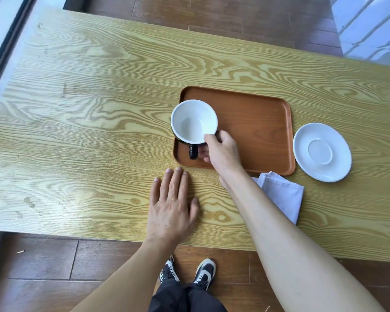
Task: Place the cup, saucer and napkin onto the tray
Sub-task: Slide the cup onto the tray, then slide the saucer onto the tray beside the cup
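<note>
Head view is showing the right hand (223, 152) pinching the cup (194, 121) at its rim, over the left end of the tray (257, 131); the person should be lowering it level, while the left hand (170, 206) is lying flat and empty on the table (99, 109)

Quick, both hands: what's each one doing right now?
Left hand: open, flat on the table, holding nothing.
Right hand: closed on the cup, over the tray.

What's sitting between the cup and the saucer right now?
In the head view, only bare tray floor and its right rim lie between the cup and the saucer; the right hand holds the cup's near side.
</note>
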